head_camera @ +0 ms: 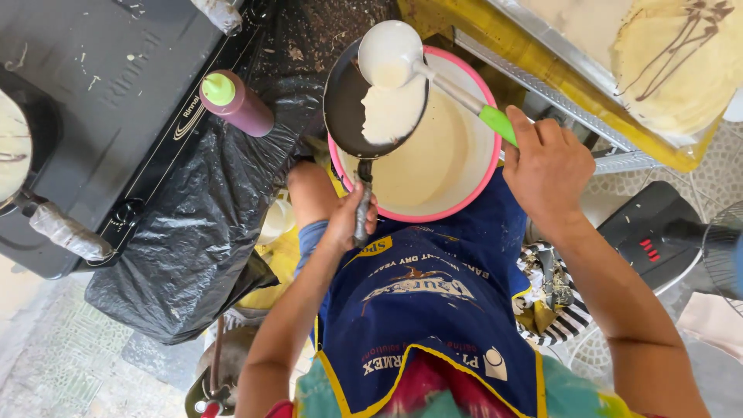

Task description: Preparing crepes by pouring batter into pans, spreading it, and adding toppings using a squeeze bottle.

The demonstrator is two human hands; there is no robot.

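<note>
I look down and I see my left hand closed in a fist around the dark handle of a small black pan, which I hold over a pink-rimmed bowl full of pale batter. The handle runs almost straight from my fist away from me, so the long axis of the pan goes up in the picture, and the round part hangs above the left side of the bowl. My right hand is wrapped tight around the green grip of a white ladle; the fingers are pressed together, the thumb on top. The ladle lies on a diagonal: from my right hand it goes up and to the left, and its cup sits over the far edge of the pan, just beside the rim or touching it, I cannot tell which. A patch of batter already covers the right half of the pan floor, below the cup. So the pan lies to the left of the right hand, and the left hand is the nearer one to it. On my left there is a black stove, a black plastic sheet and a maroon squeeze bottle with a green cap. At the top right a thin pancake with dark streaks lies on a tray.
</note>
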